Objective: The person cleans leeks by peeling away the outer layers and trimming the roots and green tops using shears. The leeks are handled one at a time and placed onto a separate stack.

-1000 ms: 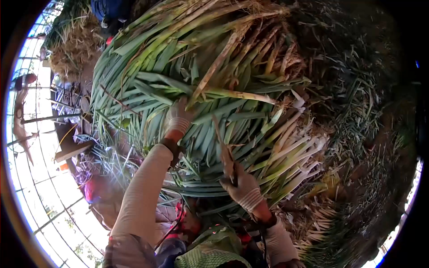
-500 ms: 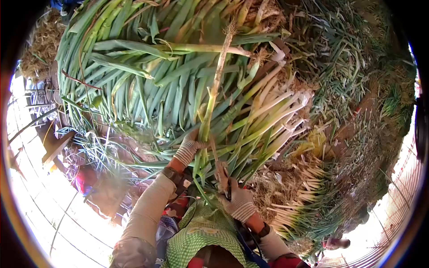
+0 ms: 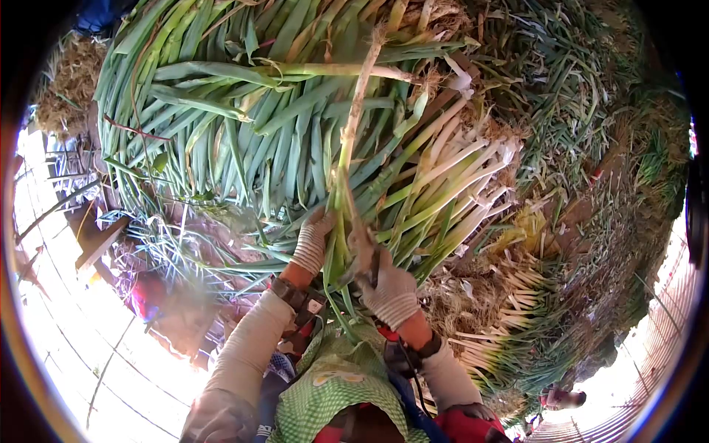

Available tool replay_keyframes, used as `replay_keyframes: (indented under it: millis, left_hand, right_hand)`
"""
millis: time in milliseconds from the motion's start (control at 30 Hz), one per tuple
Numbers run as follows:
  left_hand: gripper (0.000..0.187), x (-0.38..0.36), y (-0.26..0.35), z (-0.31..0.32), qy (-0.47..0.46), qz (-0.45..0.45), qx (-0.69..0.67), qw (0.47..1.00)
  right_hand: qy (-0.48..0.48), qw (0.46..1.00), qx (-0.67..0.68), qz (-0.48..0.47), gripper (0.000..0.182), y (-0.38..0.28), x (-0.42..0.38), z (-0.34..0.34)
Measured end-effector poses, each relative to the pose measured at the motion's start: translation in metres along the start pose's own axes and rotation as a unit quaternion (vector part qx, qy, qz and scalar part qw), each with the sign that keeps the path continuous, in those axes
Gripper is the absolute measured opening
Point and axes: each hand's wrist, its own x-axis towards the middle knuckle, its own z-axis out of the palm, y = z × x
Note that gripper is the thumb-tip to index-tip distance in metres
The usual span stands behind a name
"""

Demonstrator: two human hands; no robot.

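My left hand (image 3: 313, 240), in a striped glove, is wrapped round the green part of a long leek-like stalk (image 3: 354, 122). The stalk points away from me, its roots at the far end and its leaves hanging toward my lap. My right hand (image 3: 390, 289), also gloved, is closed on a dark handle below a brownish, blurred blade-like tool (image 3: 357, 218). The tool's upper part lies against the stalk's leaves. Beyond both hands lies a large heap of stalks (image 3: 284, 155), with white ends toward the right.
Trimmed stalks with white ends (image 3: 517, 303) lie in a row at the right, beside a pile of cut roots (image 3: 458, 299). Leaf scraps (image 3: 569, 96) cover the ground further right. A green checked cloth (image 3: 332, 384) covers my lap. A wooden piece (image 3: 102, 242) stands at the left.
My right hand and the tool have moved up and slightly left along the stalk. My left hand still holds the stalk, almost in place.
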Motion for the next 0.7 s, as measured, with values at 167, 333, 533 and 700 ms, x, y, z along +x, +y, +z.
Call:
replay_keyframes:
  millis: [167,333,533,700]
  left_hand:
    - [0.032,0.000,0.010,0.002,0.004,-0.004,-0.024,1.000]
    - [0.032,0.004,-0.007,0.001,0.013,-0.034,-0.058,0.998]
    - [0.025,-0.013,0.009,0.020,-0.062,0.000,0.007,0.998]
    - [0.023,-0.014,0.003,0.024,-0.058,0.009,0.014,0.998]
  right_hand:
    - [-0.063,0.998,0.021,0.016,0.064,-0.011,-0.046,-0.001]
    - [-0.004,1.000,0.014,0.022,0.063,-0.021,-0.012,-0.003]
    - [0.114,0.993,0.037,0.011,0.058,-0.019,0.050,-0.032]
    - [0.059,0.997,-0.008,0.044,0.059,-0.030,0.070,-0.056]
